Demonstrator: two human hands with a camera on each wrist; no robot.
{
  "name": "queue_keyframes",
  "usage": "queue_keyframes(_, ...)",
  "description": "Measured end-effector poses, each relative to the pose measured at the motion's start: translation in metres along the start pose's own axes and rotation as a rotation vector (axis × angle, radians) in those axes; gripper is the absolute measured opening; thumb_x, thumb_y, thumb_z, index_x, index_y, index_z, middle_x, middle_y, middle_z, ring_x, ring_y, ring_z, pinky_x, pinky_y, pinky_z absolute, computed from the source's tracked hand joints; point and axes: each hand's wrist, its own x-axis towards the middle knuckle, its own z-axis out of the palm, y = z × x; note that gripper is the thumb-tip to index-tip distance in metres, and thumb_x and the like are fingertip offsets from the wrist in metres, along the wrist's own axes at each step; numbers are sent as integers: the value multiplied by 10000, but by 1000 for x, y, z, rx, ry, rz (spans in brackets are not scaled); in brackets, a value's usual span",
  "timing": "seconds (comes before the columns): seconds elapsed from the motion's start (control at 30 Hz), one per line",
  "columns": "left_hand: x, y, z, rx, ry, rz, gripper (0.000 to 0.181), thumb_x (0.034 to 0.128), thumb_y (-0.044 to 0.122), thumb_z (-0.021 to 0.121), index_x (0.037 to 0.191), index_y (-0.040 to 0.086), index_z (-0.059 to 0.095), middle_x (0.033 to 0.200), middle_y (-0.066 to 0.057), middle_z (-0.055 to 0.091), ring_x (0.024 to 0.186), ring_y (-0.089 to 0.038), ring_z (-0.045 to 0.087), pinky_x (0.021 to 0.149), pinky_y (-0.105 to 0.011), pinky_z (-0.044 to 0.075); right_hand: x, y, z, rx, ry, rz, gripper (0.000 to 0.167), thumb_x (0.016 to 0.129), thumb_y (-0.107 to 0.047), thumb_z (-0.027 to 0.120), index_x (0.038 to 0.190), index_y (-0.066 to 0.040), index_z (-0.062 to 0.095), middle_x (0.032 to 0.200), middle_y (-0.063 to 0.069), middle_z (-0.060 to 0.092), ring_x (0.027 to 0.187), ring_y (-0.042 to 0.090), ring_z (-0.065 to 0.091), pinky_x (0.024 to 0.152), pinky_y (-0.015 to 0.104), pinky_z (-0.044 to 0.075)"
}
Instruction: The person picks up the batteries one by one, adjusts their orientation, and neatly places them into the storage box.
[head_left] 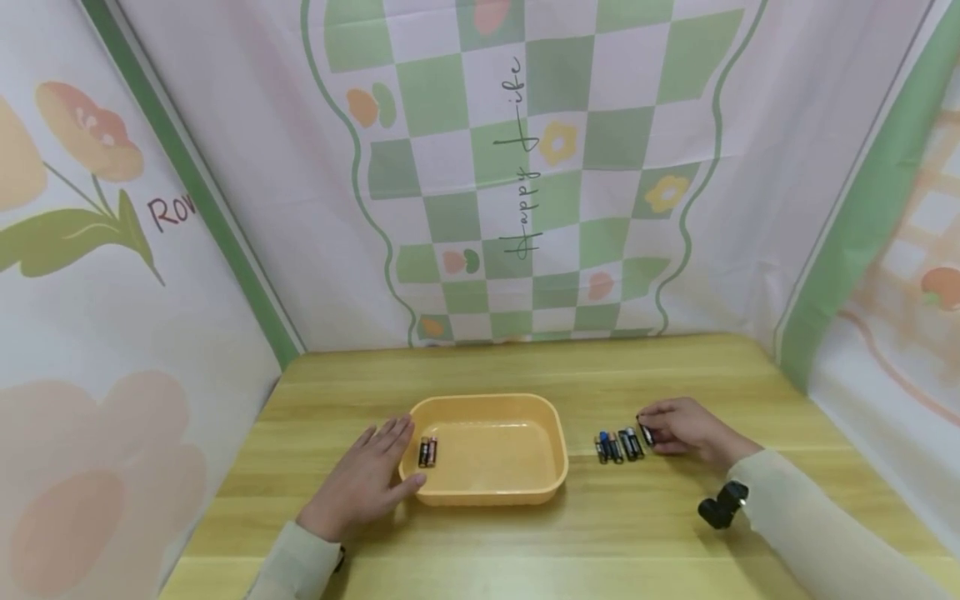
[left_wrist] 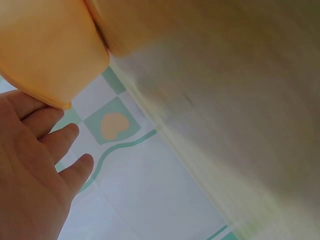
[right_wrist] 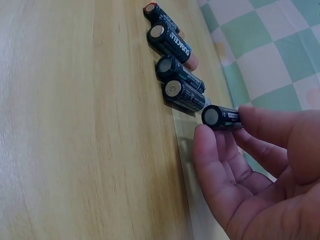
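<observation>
My right hand [head_left: 682, 429] pinches a dark battery [right_wrist: 222, 117] between thumb and fingers, at the right end of a row of batteries [head_left: 617, 447]. In the right wrist view the row's batteries [right_wrist: 170, 41] lie side by side on the table, one marked Duracell. A yellow rectangular tray [head_left: 487, 497] stands left of the row, with two small batteries [head_left: 428, 452] at its left end. My left hand [head_left: 363, 479] rests against the tray's left rim, fingers extended and thumb over the front-left corner. In the left wrist view its fingers touch the tray's outer wall [left_wrist: 55, 50].
The wooden table [head_left: 600, 542] backs onto a hanging cloth [head_left: 502, 167] with green and white checks. More printed cloth walls [head_left: 67, 333] stand on both sides. A small black device [head_left: 723, 504] is strapped at the right wrist.
</observation>
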Motion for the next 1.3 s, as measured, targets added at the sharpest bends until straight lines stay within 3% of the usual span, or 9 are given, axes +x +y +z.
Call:
queue_keyframes(0.17, 1, 1, -1, -25, 10, 5, 779, 985, 560, 443, 1508, 5, 290, 1564, -133, 256, 1430, -300, 251, 1153, -500, 190, 2, 2, -2, 15, 1, 1, 393, 980, -99, 582, 1256, 166, 489, 935, 78, 645, 779, 178, 630, 724, 379, 584)
queue_keyframes(0.43, -1, 1, -1, -30, -16, -23, 795, 980, 583, 428, 1516, 19, 265, 1572, -115, 230, 1435, -290, 237, 1156, -495, 183, 4, 3, -3, 66, -65, -44, 450, 989, -142, 580, 1281, 177, 456, 1051, 161, 654, 935, 241, 646, 816, 407, 566)
queue_keyframes(0.73, 0, 2, -3, -9, -3, -1, 800, 982, 601, 394, 1508, 5, 297, 1563, -131, 256, 1426, -305, 258, 1152, -504, 194, 2, -3, -4, 88, -81, -49, 511, 998, -167, 571, 1329, 188, 410, 1118, 194, 639, 963, 220, 647, 850, 394, 555)
queue_keyframes(1.07, 7, 0, -10, 7, -5, 6, 801, 982, 593, 407, 1507, -1, 292, 1559, -144, 260, 1423, -320, 261, 1146, -515, 204, 3, -25, 4, 75, -110, -113, 468, 1002, -140, 558, 1296, 203, 433, 1076, 172, 639, 967, 247, 643, 888, 402, 538)
queue_keyframes(1.3, 3, 2, -4, -4, 17, 2, 791, 967, 560, 483, 1495, -8, 325, 1551, -142, 284, 1408, -339, 292, 1128, -541, 231, 4, -25, 19, 108, -148, -134, 424, 994, -134, 569, 1255, 186, 470, 983, 107, 634, 873, 195, 634, 831, 373, 562)
